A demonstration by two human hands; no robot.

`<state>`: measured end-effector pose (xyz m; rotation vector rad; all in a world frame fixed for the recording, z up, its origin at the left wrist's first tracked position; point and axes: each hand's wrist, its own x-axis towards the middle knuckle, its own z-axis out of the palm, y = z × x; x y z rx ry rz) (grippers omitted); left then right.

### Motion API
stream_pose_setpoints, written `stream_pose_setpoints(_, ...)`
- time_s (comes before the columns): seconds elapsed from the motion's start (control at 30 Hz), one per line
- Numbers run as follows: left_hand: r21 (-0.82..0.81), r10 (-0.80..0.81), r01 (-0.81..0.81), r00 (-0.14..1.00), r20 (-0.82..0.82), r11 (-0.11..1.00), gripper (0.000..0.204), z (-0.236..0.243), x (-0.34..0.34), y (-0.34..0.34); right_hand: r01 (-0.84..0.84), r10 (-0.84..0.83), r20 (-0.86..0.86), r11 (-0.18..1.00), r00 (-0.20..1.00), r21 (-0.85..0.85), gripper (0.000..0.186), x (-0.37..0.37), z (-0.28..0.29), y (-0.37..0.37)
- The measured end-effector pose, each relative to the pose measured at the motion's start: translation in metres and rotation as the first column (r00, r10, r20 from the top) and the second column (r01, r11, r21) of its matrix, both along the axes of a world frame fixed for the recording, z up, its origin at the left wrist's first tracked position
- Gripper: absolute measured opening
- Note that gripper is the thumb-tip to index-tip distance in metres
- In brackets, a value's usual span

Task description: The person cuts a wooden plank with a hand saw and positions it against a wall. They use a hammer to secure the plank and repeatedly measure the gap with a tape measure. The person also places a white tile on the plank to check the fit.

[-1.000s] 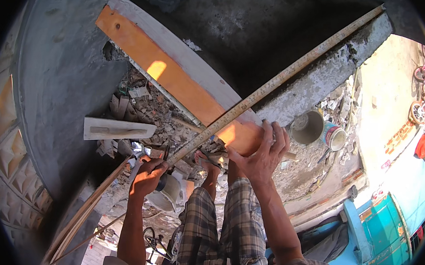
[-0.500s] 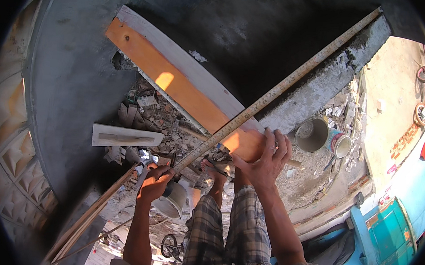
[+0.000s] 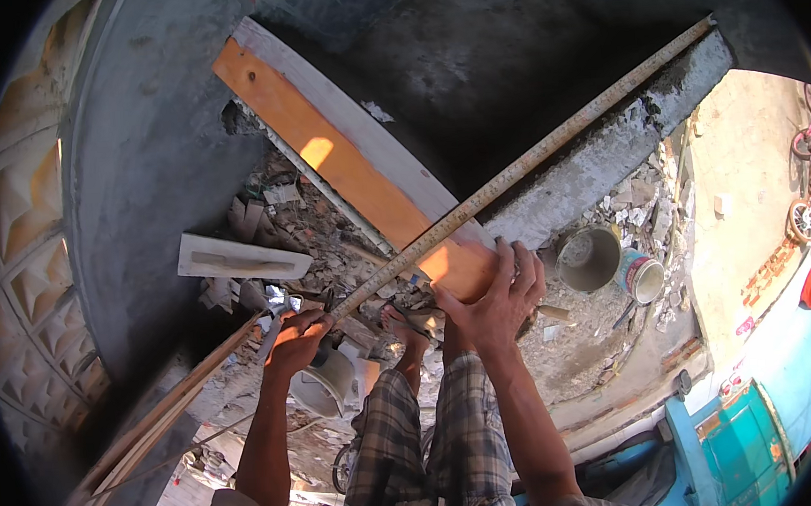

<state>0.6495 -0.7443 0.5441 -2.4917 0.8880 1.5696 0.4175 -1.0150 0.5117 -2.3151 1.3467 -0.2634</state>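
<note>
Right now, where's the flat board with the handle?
In the head view's left half, the flat board lies above the left hand, lower-left of the orange plank.

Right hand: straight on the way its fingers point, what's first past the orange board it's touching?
Most likely the pale concrete ledge, just beyond the right hand at the near end of the orange board. Depth is unclear in this view; it might pass above.

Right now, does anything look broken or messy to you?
Yes. Rubble is scattered left of the board, like something got smashed. The grey ledge beside the stick looks damaged too: its surface is patchy and its edge is rough instead of smooth.
</note>
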Motion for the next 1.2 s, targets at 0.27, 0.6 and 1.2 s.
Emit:
stream_pose_setpoints(0.27,0.101,0.245,-0.245,0.969,0.017,0.964,0.034,0.034,-0.007,-0.056,-0.033,0.033,0.015,0.999,0.999,-0.009,0.101,-0.002,0.003,-0.005)
stream_pose_setpoints(0.6,0.056,0.139,-0.141,0.99,0.033,0.988,0.028,0.032,-0.01,-0.043,-0.025,0.025,0.002,1.0,1.0,0.012,0.102,-0.001,0.004,-0.004)
stream_pose_setpoints(1.2,0.226,0.451,-0.438,0.892,-0.011,0.87,0.064,0.011,0.001,-0.028,-0.004,0.004,0.041,1.0,0.999,0.019,0.1,-0.008,0.0,-0.005)
